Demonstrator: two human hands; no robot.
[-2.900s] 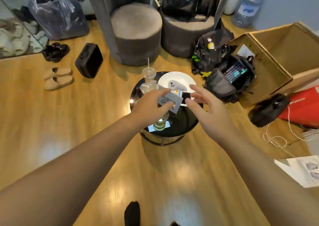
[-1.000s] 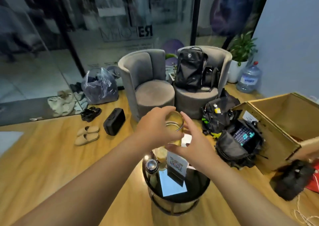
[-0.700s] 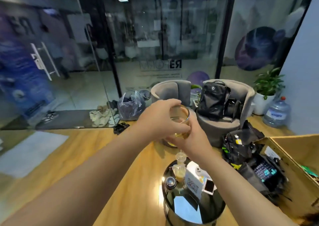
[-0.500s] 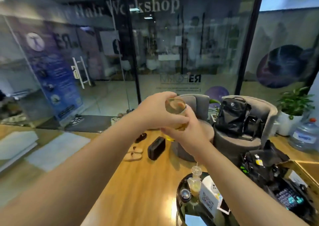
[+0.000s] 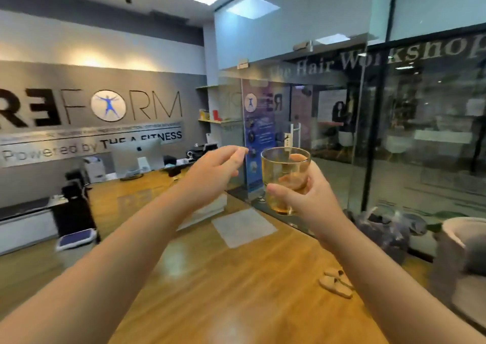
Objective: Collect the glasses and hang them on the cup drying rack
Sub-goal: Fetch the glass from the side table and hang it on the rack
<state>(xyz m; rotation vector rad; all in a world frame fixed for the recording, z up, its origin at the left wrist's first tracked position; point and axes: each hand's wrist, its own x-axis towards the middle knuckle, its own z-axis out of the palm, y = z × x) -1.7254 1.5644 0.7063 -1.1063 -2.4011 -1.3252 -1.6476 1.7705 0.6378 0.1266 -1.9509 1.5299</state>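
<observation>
An amber-tinted clear glass [image 5: 285, 178] is held upright in the air at chest height by my right hand [image 5: 309, 201], whose fingers wrap its lower half. My left hand [image 5: 213, 171] hovers just left of the glass, apart from it, fingers loosely curled and holding nothing. No cup drying rack is in view.
Wooden floor stretches ahead. A reception desk [image 5: 26, 212] with a computer monitor [image 5: 136, 157] stands at the left. A glass wall [image 5: 394, 138] runs along the right, with a grey armchair [image 5: 462, 259], a dark plastic bag [image 5: 381, 228] and slippers [image 5: 336, 282] near it.
The view has swung left, away from the round table and chairs, toward the reception desk. My left hand has let go of the glass; my right hand alone holds it now.
</observation>
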